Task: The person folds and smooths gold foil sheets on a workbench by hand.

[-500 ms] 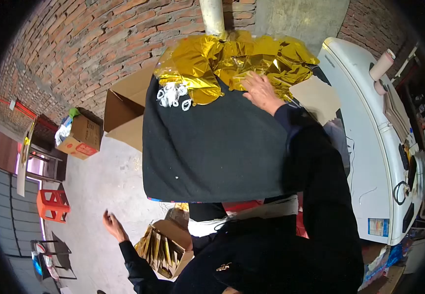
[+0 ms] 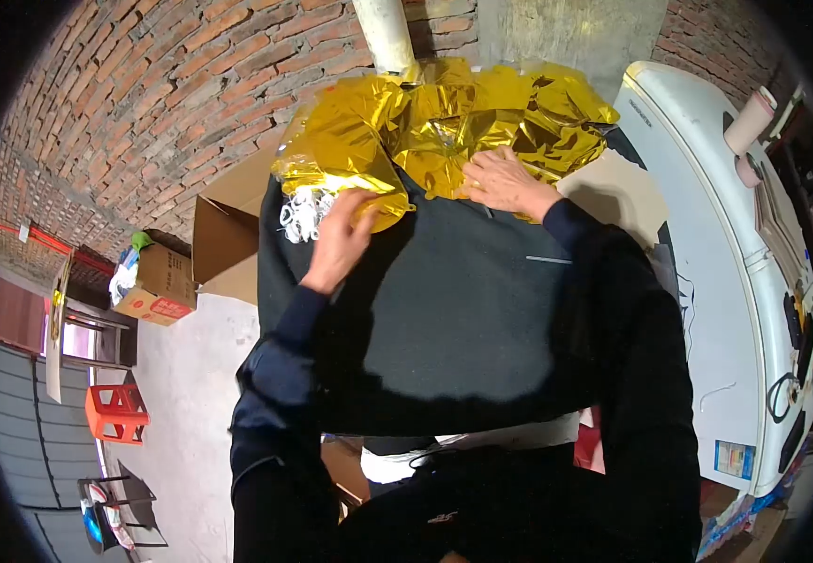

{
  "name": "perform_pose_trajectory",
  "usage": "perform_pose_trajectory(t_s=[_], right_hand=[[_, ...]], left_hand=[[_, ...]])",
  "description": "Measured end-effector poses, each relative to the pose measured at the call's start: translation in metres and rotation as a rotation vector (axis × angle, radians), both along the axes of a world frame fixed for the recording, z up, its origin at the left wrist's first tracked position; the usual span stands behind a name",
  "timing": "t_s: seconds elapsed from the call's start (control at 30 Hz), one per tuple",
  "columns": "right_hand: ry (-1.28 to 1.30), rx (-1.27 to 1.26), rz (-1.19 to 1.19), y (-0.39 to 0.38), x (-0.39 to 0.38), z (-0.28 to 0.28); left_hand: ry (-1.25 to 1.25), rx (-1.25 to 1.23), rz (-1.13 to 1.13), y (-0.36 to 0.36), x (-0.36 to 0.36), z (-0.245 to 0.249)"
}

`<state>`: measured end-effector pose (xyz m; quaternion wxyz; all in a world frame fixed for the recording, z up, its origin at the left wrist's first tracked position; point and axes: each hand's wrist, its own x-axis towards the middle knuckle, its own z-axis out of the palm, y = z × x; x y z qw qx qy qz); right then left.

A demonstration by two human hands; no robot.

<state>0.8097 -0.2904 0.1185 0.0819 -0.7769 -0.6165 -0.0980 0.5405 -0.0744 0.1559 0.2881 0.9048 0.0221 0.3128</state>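
Gold foil [image 2: 542, 117], glossy, crumpled, long axis left-right along far edge of tabletop [image 2: 453, 310]. Left hand [image 2: 339, 246] and right hand [image 2: 508, 184] at its near edge; pinch or spread, cannot tell.

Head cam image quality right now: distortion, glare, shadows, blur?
Head view: strong fisheye, black corners, brick wall bowed; bright glints on the gold foil; white loops near washed out; the person's shadow darkens the black cloth's near side; sticker print too small to read.
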Motion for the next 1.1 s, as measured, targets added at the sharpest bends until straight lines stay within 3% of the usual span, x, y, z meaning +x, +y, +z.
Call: perform_pose_trajectory(t_s=[0.03, 0.07, 0.1, 0.13, 0.2, 0.4, 0.5, 0.6, 0.7, 0.83, 0.97, 1.1], right_hand=[[-0.03, 0.018, 0.033, -0.01, 0.001, 0.0], [-0.062, 0.036, 0.065, -0.019, -0.001, 0.004], [-0.064, 0.033, 0.086, -0.028, -0.007, 0.013], [-0.039, 0.046, 0.084, -0.032, -0.007, 0.011], [0.009, 0.073, 0.081, -0.042, -0.005, 0.011], [-0.031, 0.099, 0.115, -0.053, -0.006, 0.008], [-0.017, 0.079, 0.084, -0.056, -0.009, 0.009], [0.043, 0.126, 0.026, -0.056, -0.014, 0.009], [0.079, 0.16, 0.011, -0.054, -0.016, 0.005], [-0.033, 0.154, 0.05, -0.054, -0.013, -0.002], [-0.044, 0.164, 0.031, -0.054, -0.019, 0.002], [-0.06, 0.352, 0.072, -0.041, -0.031, 0.016]], left_hand=[[0.007, 0.047, -0.015, -0.012, 0.022, -0.005], [0.06, -0.087, -0.058, -0.025, 0.042, -0.006], [-0.015, 0.085, -0.092, -0.021, 0.067, -0.025], [0.121, 0.079, -0.13, -0.025, 0.081, -0.028], [0.095, 0.157, -0.133, -0.034, 0.103, -0.038], [0.098, 0.366, -0.156, -0.029, 0.12, -0.049], [0.06, 0.359, -0.146, -0.03, 0.122, -0.053], [0.044, 0.272, -0.109, -0.024, 0.125, -0.06], [0.11, 0.211, 0.166, -0.023, 0.134, -0.063], [0.055, -0.21, 0.322, -0.011, 0.15, -0.06], [0.037, -1.005, 0.181, -0.002, 0.154, -0.063], [-0.04, -1.038, 0.138, 0.004, 0.158, -0.076]])
